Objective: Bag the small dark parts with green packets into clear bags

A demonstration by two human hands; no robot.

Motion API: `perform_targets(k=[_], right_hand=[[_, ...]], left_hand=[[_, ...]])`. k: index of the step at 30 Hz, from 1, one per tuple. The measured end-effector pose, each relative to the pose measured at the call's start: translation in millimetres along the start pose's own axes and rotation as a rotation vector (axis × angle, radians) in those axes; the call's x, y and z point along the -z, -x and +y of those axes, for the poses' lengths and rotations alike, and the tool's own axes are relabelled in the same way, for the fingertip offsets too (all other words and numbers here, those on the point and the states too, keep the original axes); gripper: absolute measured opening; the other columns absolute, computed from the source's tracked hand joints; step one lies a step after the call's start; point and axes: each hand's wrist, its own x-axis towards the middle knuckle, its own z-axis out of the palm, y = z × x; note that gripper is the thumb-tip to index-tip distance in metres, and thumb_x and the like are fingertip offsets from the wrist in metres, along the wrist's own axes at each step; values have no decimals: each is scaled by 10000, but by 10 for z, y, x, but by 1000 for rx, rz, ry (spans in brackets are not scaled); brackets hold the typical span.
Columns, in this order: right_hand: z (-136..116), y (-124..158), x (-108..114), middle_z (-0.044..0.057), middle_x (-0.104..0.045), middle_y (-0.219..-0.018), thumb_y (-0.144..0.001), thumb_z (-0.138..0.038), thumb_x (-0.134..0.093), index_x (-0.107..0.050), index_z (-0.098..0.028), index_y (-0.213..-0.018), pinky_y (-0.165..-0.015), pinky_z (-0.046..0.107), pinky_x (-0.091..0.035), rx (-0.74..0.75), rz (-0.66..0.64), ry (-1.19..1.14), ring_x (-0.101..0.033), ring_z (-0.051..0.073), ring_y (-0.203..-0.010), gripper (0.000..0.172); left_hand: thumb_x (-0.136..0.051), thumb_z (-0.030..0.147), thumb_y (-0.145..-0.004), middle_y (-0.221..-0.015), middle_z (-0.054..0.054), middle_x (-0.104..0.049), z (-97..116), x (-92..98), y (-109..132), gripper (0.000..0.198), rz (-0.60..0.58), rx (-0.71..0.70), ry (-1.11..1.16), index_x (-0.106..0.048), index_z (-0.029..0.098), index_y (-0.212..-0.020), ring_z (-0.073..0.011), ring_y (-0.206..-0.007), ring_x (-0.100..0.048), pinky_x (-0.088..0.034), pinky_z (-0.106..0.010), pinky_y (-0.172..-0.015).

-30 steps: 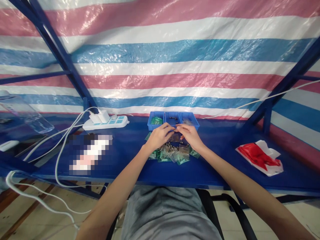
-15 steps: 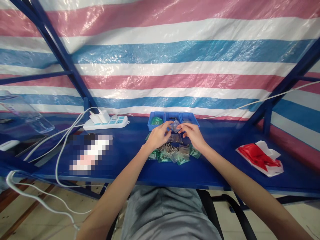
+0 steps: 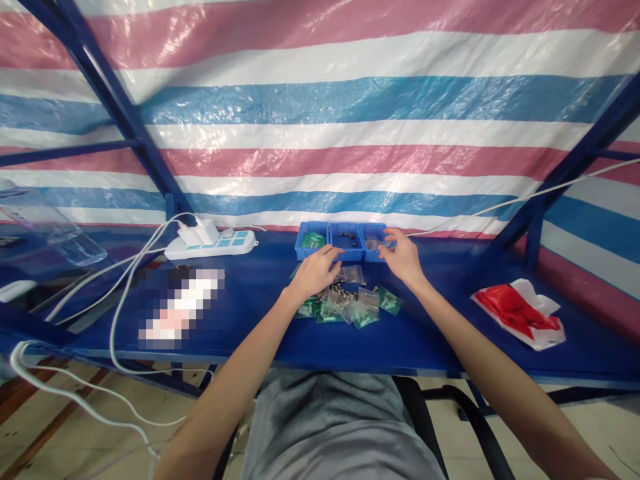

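Three small blue bins stand side by side at the back of the table. Green packets fill the left bin (image 3: pixel 313 257), a few dark small parts lie in the middle bin (image 3: pixel 349 253), and clear bags show in the right bin (image 3: pixel 369 228). My right hand (image 3: pixel 404 259) is at the right edge of that bin, thumb and fingers apart, with nothing seen in them. In front of the left bin my left hand (image 3: pixel 316 272) is loosely curved, thumb apart from the fingers, nothing visible in it. Between my forearms lies a pile of clear bags (image 3: pixel 367 303), green packets (image 3: pixel 389 301) and small metal parts.
A white power strip (image 3: pixel 215 248) with plugged-in chargers and trailing white cables (image 3: pixel 131 287) lies on the left. Beyond it is a clear plastic bottle (image 3: pixel 75 240). A red and white packet (image 3: pixel 520 313) rests at right. Blue frame posts (image 3: pixel 555 170) slant up behind the table.
The clear bag that was between both hands has left them. My right hand has moved right to the right bin and its fingers have parted. My left hand has barely moved.
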Motion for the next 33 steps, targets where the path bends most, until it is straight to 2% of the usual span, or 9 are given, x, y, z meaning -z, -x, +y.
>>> perform_targets(k=[2, 5, 7, 9, 13, 19, 22, 28, 33], right_hand=[[-20, 8, -3, 110, -718, -1040, -809, -262, -637, -689, -170, -1114, -792, 412, -551, 106, -16, 87, -642, 177, -645, 323], [-75, 82, -55, 62, -731, -896, -841, -252, -644, -712, -201, -999, -754, 366, -531, 187, -261, 93, -651, 192, -687, 179], [-84, 161, -131, 63, -732, -898, -832, -253, -692, -714, -202, -995, -762, 355, -515, 230, -442, 137, -668, 212, -766, 173], [-65, 237, -219, 89, -719, -970, -816, -245, -729, -711, -189, -1016, -811, 365, -502, 276, -499, 206, -670, 240, -890, 208], [-19, 309, -333, 89, -687, -1005, -848, -257, -716, -694, -186, -1006, -827, 353, -483, 301, -501, 245, -650, 233, -940, 175], [-108, 305, -307, 39, -678, -848, -836, -172, -669, -646, -197, -835, -718, 306, -455, 282, -499, 191, -632, 191, -779, 33], [-184, 300, -260, 17, -686, -760, -856, -187, -610, -625, -210, -797, -670, 298, -449, 211, -488, 65, -631, 182, -699, 65], [-258, 278, -221, 21, -686, -726, -830, -298, -609, -597, -208, -805, -713, 326, -501, 54, -446, -333, -651, 186, -692, 94], [-284, 312, -248, 28, -684, -745, -795, -373, -663, -604, -197, -851, -632, 298, -484, -96, -431, -487, -616, 164, -641, 194]], left_hand=[[-487, 247, -986, -1142, -83, -645, -25, -19, 0, 307, -20, 16, -21, -634, 202, -1252, -194, -913, -671, -537, -289, -748], [-520, 261, -974, -1114, -89, -663, -59, -48, 3, 285, -66, 34, -53, -682, 194, -1199, -217, -946, -675, -551, -309, -777], [-542, 265, -961, -1081, -94, -674, -73, -63, 6, 269, -95, 37, -66, -710, 187, -1156, -234, -976, -671, -557, -319, -798], [-550, 275, -955, -1067, -98, -680, -82, -71, 10, 263, -118, 33, -73, -729, 185, -1125, -241, -986, -669, -562, -321, -801], [-542, 291, -955, -1072, -98, -685, -90, -72, 17, 272, -142, 30, -82, -747, 199, -1108, -243, -978, -672, -566, -313, -780], [-534, 280, -954, -1081, -93, -703, -89, -64, 14, 309, -164, 60, -68, -712, 219, -1199, -248, -970, -678, -559, -324, -786], [-519, 286, -963, -1081, -90, -697, -63, -39, 11, 342, -168, 77, -50, -661, 222, -1268, -246, -966, -677, -555, -325, -778], [-517, 228, -960, -1261, -84, -600, 50, 68, 18, 540, -87, 9, 26, -429, 305, -1488, -199, -950, -665, -552, -304, -781], [-523, 294, -998, -1191, -67, -582, 71, 85, 12, 335, -20, -77, 61, -563, 283, -1331, -177, -910, -652, -547, -307, -815]])
